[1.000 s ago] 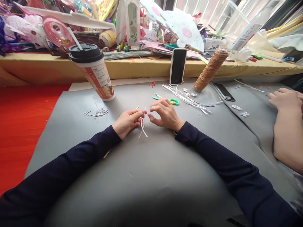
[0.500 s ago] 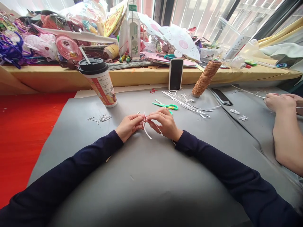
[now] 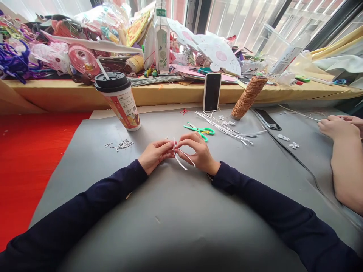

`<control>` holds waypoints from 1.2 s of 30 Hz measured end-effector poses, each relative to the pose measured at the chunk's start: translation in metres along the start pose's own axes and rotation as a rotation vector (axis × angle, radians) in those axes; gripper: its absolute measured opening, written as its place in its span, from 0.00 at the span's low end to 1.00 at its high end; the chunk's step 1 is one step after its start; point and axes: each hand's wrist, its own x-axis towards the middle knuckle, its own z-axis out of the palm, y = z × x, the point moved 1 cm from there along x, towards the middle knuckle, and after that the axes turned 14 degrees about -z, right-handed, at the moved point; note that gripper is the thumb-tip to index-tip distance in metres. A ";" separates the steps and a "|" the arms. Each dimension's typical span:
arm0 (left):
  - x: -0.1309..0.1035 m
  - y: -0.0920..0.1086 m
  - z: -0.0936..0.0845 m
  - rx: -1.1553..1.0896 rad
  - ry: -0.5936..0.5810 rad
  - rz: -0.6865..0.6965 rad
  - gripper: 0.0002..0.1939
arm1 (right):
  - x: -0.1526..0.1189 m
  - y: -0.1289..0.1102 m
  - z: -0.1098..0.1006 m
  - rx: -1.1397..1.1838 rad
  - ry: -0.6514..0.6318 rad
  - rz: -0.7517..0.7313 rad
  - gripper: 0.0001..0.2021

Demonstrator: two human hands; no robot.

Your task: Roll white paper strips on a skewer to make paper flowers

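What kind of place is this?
Maybe a craft room or workshop: there are green-handled scissors, a spool of brown cord, and a white strip in the left hand.

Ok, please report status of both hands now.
Left hand pinching thin, flat white strips. Right hand at the strips, grip unclear. Green-handled scissors beyond right hand, not between hands.

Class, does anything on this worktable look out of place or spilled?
Nothing looks spilled. Two things look slightly untidy: the green scissors lie open just beyond the right hand, and short white pieces lie loosely scattered near the drink cup.
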 end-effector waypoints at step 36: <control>0.006 -0.005 -0.003 0.051 0.076 0.026 0.15 | 0.001 0.007 -0.001 0.221 -0.141 0.009 0.04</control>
